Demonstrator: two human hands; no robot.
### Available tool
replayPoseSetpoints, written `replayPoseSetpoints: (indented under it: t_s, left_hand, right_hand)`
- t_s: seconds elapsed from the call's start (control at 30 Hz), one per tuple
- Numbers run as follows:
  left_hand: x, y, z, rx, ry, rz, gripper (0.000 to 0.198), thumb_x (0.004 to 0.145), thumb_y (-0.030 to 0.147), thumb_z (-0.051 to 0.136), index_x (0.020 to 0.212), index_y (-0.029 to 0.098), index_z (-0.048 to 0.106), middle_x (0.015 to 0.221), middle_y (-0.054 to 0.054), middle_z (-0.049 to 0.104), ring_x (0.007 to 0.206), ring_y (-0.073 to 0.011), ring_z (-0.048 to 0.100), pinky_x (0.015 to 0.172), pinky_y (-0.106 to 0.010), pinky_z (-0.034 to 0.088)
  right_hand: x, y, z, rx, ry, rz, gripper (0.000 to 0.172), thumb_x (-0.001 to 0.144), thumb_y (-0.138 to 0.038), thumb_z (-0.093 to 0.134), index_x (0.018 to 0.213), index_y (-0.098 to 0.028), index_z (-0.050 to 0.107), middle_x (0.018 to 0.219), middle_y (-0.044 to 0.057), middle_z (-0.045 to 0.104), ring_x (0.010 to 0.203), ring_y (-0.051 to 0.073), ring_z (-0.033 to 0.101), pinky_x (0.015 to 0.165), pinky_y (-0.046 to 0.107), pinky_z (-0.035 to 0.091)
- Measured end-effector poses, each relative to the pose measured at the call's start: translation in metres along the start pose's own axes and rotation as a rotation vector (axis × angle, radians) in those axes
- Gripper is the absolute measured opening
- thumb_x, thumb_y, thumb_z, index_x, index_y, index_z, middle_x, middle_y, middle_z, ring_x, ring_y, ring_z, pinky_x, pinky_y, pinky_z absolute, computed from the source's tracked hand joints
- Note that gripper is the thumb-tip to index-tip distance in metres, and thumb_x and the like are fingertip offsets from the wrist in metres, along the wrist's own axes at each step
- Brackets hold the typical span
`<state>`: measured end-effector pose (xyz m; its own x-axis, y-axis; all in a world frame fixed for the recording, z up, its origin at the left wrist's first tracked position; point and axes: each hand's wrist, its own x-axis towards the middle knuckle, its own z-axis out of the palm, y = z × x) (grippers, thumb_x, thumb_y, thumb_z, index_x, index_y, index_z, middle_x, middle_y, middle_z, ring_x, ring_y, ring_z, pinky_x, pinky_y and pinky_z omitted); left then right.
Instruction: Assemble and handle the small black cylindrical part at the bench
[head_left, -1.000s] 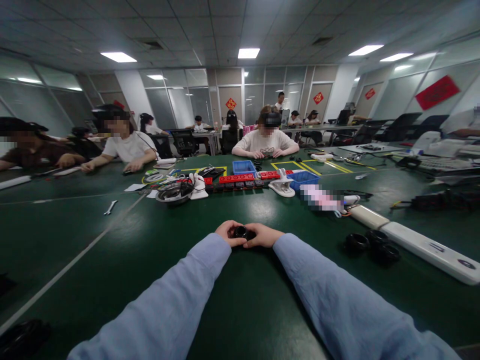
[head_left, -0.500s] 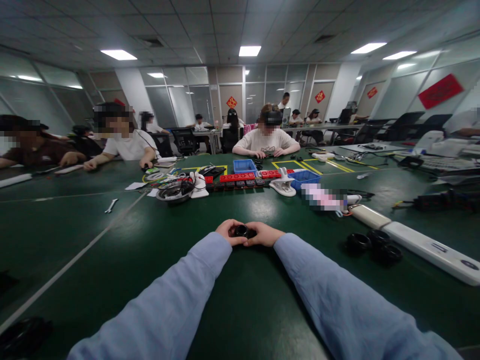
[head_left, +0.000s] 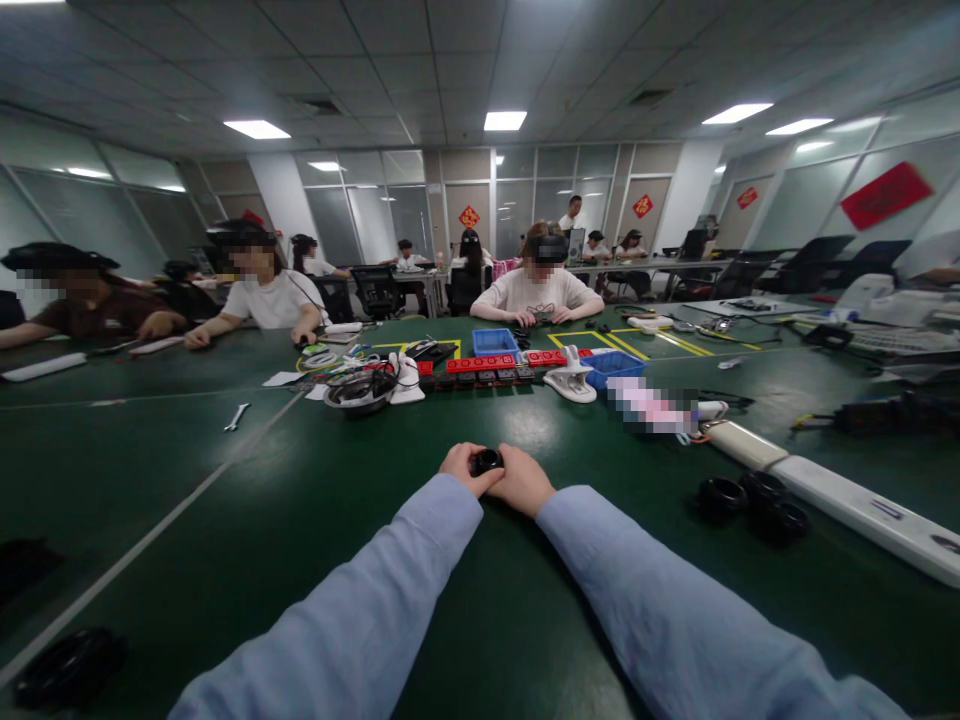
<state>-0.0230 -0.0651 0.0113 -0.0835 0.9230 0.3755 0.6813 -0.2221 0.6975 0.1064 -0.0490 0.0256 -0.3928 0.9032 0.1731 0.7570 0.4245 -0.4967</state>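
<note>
Tabletop [head_left: 285, 510] — green, under ceiling lights [head_left: 505, 121]

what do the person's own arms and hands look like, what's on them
Both arms wear long, loose, plain light-blue sleeves, softly creased and reaching about the wrists: left sleeve, right sleeve. The left hand and right hand are bare, without gloves. No cables or markings show.

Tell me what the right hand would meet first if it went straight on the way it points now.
The right hand points forward and leftward, so probably the black ring right against it, then the left hand on the ring's left side; overlap leaves depth unclear.
</note>
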Motion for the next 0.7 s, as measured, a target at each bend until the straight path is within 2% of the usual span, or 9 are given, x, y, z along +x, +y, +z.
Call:
replayPoseSetpoints:
  t_s: [0.07,0.13,0.23,0.33,0.47,0.57,0.7]
  left_hand:
    - [0.000,0.001,0.000,0.031,0.024,0.001,0.037,0.052,0.033,0.065,0.082,0.014,0.055,0.075,-0.003,0.048,0.069,-0.0139,0.048,0.058,-0.025,0.041]
    - [0.000,0.001,0.000,0.024,0.019,0.002,0.037,0.052,0.033,0.065,0.082,0.014,0.055,0.076,-0.003,0.049,0.070,-0.0140,0.048,0.058,-0.025,0.041]
    - [0.001,-0.005,-0.003,-0.040,-0.059,0.031,0.038,0.052,0.034,0.065,0.083,0.014,0.056,0.076,-0.002,0.049,0.067,-0.0123,0.048,0.057,-0.024,0.040]
    - [0.002,-0.011,-0.006,-0.131,-0.185,0.048,0.039,0.050,0.034,0.067,0.083,0.015,0.057,0.074,-0.001,0.050,0.060,-0.0095,0.046,0.054,-0.022,0.039]
    - [0.003,-0.014,-0.008,-0.219,-0.276,0.039,0.043,0.049,0.034,0.068,0.085,0.014,0.056,0.076,-0.002,0.051,0.058,-0.0084,0.046,0.052,-0.021,0.038]
    - [0.003,-0.012,-0.010,-0.199,-0.287,0.051,0.044,0.048,0.036,0.068,0.085,0.013,0.056,0.075,-0.002,0.050,0.059,-0.0091,0.045,0.052,-0.022,0.038]
    - [0.003,-0.009,-0.010,-0.147,-0.252,0.079,0.043,0.049,0.038,0.067,0.084,0.015,0.057,0.077,-0.002,0.049,0.066,-0.0120,0.046,0.050,-0.021,0.037]
  right_hand:
    - [-0.004,-0.006,0.003,-0.102,0.068,0.037,0.032,0.064,-0.041,0.051,0.080,-0.014,0.050,0.074,0.006,0.053,0.064,0.015,0.050,0.054,0.024,0.032]
    - [-0.006,-0.008,0.003,-0.143,0.074,0.039,0.032,0.066,-0.041,0.050,0.081,-0.014,0.050,0.076,0.007,0.054,0.067,0.017,0.051,0.056,0.026,0.034]
    - [-0.007,-0.002,-0.001,-0.065,0.041,-0.065,0.044,0.060,-0.043,0.056,0.093,-0.015,0.050,0.086,0.007,0.053,0.077,0.018,0.051,0.063,0.028,0.036]
    - [-0.005,0.009,-0.009,0.113,-0.096,-0.241,0.058,0.051,-0.039,0.065,0.102,-0.019,0.048,0.094,0.005,0.052,0.085,0.018,0.049,0.072,0.029,0.036]
    - [0.002,0.020,-0.017,0.370,-0.345,-0.311,0.039,0.054,-0.026,0.065,0.090,-0.015,0.055,0.082,0.001,0.054,0.077,0.015,0.050,0.068,0.027,0.038]
    - [0.007,0.024,-0.016,0.481,-0.404,-0.264,0.036,0.054,-0.023,0.065,0.087,-0.013,0.055,0.077,0.000,0.054,0.072,0.013,0.050,0.065,0.025,0.039]
    - [0.009,0.026,-0.013,0.499,-0.417,-0.247,0.039,0.053,-0.024,0.066,0.088,-0.013,0.054,0.076,-0.001,0.053,0.070,0.012,0.049,0.062,0.024,0.039]
